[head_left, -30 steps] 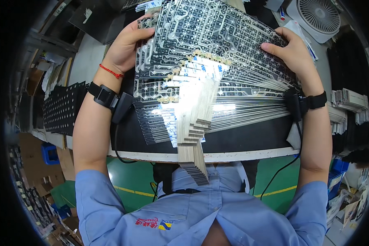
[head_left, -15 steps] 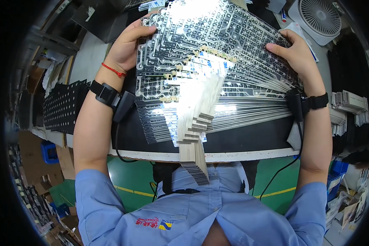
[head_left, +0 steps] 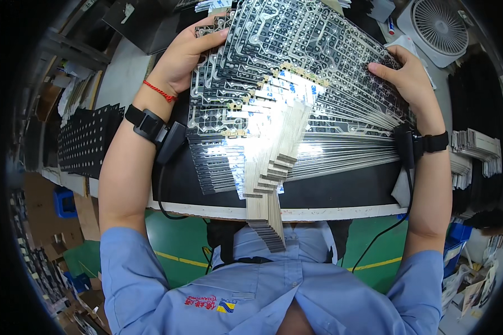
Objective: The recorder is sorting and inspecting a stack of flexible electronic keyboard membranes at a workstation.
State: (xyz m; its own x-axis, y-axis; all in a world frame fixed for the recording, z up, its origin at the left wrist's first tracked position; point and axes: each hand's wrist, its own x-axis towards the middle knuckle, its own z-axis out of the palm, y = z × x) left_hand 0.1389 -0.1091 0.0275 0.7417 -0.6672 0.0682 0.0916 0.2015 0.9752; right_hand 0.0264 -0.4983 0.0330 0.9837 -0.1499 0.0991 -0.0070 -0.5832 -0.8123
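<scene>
A fanned stack of printed keyboard membrane sheets [head_left: 330, 61] spreads over the black work surface, dark with silvery circuit tracks. My left hand [head_left: 193, 53] grips the stack's upper left edge, thumb on top and fingers underneath. At the upper right edge, my right hand [head_left: 403, 72] holds the same sheets, its thumb pressing on the face. Pale ribbon tails [head_left: 258, 209] hang from the middle of the stack past the near table edge. White and blue adhesive liner patches [head_left: 279, 89] sit where the tails begin. Lower sheets are stepped out toward me in thin layers.
A white fan [head_left: 439, 25] stands at the back right. Black perforated sheets [head_left: 89, 139] lie at the left, and stacks of pale strips [head_left: 475, 146] at the right. Cables run from the wrist devices [head_left: 170, 142] over the table's white front edge [head_left: 341, 213].
My left hand has slid a little to the right and up along the stack's edge. The upper sheets have shifted slightly rightward with it, while my right hand has hardly moved.
</scene>
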